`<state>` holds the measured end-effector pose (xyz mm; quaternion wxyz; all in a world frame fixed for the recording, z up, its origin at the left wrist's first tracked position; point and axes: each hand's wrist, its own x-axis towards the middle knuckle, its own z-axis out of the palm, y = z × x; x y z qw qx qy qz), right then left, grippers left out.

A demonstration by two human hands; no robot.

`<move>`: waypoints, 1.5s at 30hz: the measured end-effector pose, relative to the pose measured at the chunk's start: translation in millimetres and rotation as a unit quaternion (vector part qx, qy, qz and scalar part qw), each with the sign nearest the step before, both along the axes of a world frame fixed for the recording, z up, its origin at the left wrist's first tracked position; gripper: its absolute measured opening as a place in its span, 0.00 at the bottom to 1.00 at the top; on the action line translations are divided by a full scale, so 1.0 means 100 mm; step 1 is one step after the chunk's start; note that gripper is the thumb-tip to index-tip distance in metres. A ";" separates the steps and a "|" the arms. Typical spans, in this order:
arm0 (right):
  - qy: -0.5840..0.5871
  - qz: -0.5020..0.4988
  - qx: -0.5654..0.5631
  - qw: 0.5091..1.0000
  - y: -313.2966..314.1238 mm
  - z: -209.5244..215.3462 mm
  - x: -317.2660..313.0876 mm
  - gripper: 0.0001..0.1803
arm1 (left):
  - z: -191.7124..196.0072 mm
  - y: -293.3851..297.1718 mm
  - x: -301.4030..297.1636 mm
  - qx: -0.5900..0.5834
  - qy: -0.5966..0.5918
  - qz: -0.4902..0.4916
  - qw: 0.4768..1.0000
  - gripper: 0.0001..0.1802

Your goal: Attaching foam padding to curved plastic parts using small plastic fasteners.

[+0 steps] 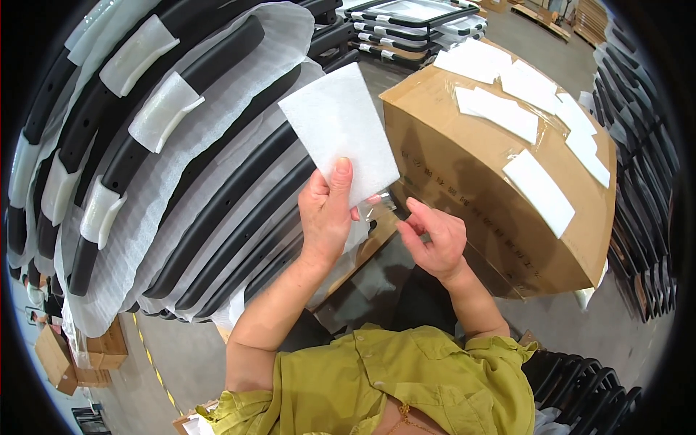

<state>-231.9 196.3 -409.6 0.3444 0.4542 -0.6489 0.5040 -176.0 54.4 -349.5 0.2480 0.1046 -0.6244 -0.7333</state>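
Observation:
My left hand grips a white foam sheet, with the thumb on its face and fingers behind. Close by, my right hand has its fingers curled and thumb drawn in. A small piece of clear film shows between the hands; whether the right fingers hold it is unclear. To the left stand stacked black frames, layered with thin white foam wrap. White foam pads are wrapped around some of their bars. Several white foam pieces lie on the cardboard box at right.
More black frames are stacked at the far back, along the right side and at the lower right. Cardboard boxes sit at the lower left near a yellow-black floor line. A pallet lies farther off.

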 end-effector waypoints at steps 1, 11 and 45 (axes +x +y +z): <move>-0.038 0.026 0.019 0.999 0.00 0.05 0.02 0.21 | -0.03 -0.01 0.00 -0.036 0.009 -0.008 0.999 0.20; -0.325 0.076 0.013 0.943 -0.11 0.24 0.10 0.19 | -0.05 0.02 0.00 -0.060 0.020 -0.021 0.998 0.20; -0.093 0.210 0.043 0.972 -0.04 0.06 -0.06 0.06 | -0.08 -0.07 0.00 0.082 -0.089 -0.082 0.989 0.18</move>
